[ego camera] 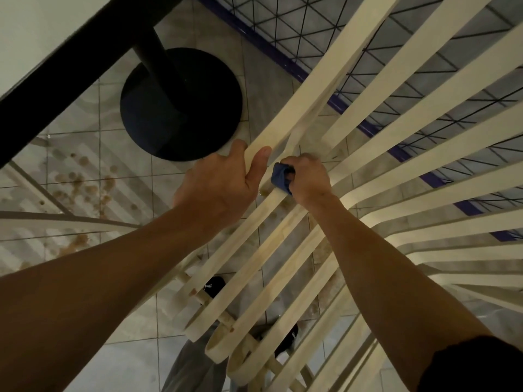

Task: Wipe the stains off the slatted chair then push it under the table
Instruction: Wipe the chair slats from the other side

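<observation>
Brown spots mark the near slats of the chair [314, 89]. Further up, the left hand [223, 179] wraps its fingers [261, 157] round one slat to steady it, while the right hand [308, 179] curls its fingers round a bunched blue cloth [280, 176], pressing it to the next slat to scrub. Beyond stands the bench [42, 38], the chair not yet under it.

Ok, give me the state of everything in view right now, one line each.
slatted chair: brown stains on its slats, not under the table.
left hand: grips one slat.
right hand: holds the blue cloth against a slat.
blue cloth: bunched in the right hand.
table: upright on its round black base.
floor: brown spots on the tiles.
</observation>
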{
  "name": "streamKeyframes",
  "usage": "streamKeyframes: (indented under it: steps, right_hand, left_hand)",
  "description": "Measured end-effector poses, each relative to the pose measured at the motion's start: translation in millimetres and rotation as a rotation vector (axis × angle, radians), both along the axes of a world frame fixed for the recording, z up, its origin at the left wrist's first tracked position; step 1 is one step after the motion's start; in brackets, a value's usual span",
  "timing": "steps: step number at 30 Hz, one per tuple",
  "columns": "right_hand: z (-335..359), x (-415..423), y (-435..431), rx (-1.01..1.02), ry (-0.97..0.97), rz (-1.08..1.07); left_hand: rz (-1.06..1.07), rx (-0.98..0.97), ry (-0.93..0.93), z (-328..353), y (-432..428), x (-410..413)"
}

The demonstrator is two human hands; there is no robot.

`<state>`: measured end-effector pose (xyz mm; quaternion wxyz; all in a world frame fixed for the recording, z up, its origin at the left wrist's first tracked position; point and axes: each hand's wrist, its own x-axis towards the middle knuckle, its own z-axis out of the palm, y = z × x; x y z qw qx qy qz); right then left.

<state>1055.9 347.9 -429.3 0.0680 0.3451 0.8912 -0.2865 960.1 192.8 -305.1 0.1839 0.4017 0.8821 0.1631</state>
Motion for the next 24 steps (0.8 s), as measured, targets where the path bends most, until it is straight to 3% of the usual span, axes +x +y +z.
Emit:
streamKeyframes:
  steps: [4, 10, 18, 24]
  right_hand:
    - [-8.0, 10.3, -11.3, -0.043, 0.026, 0.006]
    - [-8.0, 18.7, -12.0, -0.124, 0.016, 0.238]
    - [-12.2, -1.2, -1.5, -0.026, 0.041, 0.101]
    - [-12.4, 17.6, -20.4, -0.102, 0.074, 0.187]
  left_hand:
    - [-0.001, 0.001, 0.014, -2.0, -0.1, -0.6]
    - [0.007, -0.009, 0.02, -1.9, 0.7, -0.2]
    - [0.008, -0.014, 0.018, -9.4, -1.4, -1.7]
    - [0.009, -0.018, 0.019, -7.8, -0.9, -1.6]
